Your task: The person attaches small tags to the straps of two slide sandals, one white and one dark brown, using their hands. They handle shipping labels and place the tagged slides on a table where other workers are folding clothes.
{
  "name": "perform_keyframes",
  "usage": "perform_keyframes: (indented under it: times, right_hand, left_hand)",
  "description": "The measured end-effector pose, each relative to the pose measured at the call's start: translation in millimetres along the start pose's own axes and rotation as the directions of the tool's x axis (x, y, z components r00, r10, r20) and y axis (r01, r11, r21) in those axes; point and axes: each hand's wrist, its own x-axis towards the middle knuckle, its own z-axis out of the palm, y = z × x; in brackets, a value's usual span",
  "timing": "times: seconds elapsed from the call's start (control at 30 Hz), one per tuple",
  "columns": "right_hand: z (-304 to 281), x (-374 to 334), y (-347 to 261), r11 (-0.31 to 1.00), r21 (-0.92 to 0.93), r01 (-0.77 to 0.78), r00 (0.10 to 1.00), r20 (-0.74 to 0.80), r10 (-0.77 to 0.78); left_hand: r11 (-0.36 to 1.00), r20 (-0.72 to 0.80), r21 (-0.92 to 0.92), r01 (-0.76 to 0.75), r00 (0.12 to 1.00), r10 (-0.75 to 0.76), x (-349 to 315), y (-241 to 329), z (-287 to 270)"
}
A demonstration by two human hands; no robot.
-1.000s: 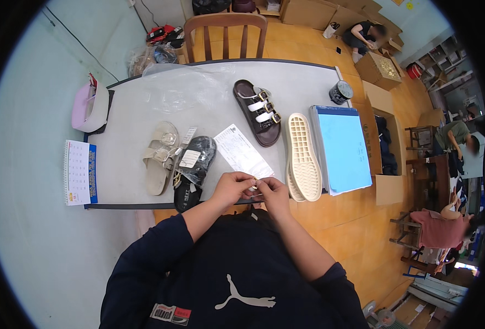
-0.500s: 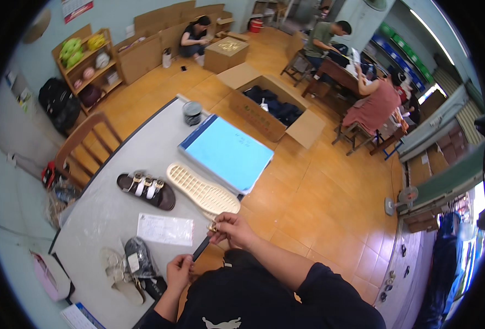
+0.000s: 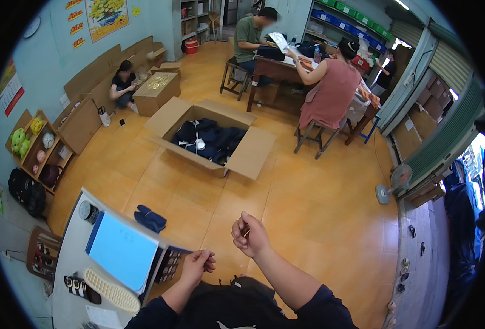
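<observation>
My right hand [image 3: 250,236] is raised in front of me over the floor, its fingers curled closed round a small gold-brown piece [image 3: 246,232], mostly hidden by the fingers. Lower and to its left, my left hand [image 3: 198,266] has thumb and fingertips pinched together; what they hold, if anything, is too small to make out. Left of that hand, a blue folder [image 3: 123,249] lies on the grey table [image 3: 69,233]. Beside the folder are a cream shoe sole [image 3: 111,290] and a dark brown sandal [image 3: 81,288] with white straps and buckles.
An open cardboard box [image 3: 248,153] of dark cloth stands on the tiled floor ahead. Dark blue slippers [image 3: 150,218] lie beyond my table. Two people sit at a wooden table [image 3: 278,68]; another sits by a carton [image 3: 157,93]. A fan [image 3: 400,178] stands at right.
My view has swung up and to the right, so the table sits lower left. My hands have come away from the table edge; the black strip seen between them no longer shows.
</observation>
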Motion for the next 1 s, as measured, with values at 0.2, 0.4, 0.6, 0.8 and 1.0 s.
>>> perform_keyframes:
  times: [0.2, 0.4, 0.6, 0.8, 1.0]
  right_hand:
    - [-42.1, 154.0, -195.3, 0.997, -0.076, 0.015, 0.983, -0.181, -0.029]
    - [-85.3, 297.1, -409.0, 0.900, -0.397, 0.178, 0.935, -0.216, -0.280]
    - [-113.4, 480.7, -668.5, 0.359, -0.877, 0.319, 0.630, -0.087, -0.772]
    - [-159.4, 725.3, -906.5, -0.048, -0.978, 0.205, 0.552, 0.156, -0.819]
    - [-191.1, 868.8, -971.5, 0.096, -0.993, -0.070, 0.919, -0.102, -0.381]
  left_hand:
    - [0.974, -0.058, 0.114, -0.198, 0.977, 0.206, 183.9, 96.2, 47.8]
    - [0.965, -0.023, 0.123, -0.233, 0.971, 0.237, 436.4, 247.4, 148.6]
    - [0.927, 0.228, 0.207, -0.312, 0.937, 0.265, 625.3, 398.6, 340.7]
    - [0.906, 0.156, 0.183, -0.383, 0.921, 0.358, 806.4, 492.6, 466.3]
    - [0.906, -0.116, -0.011, -0.423, 0.901, 0.419, 982.7, 563.1, 562.3]
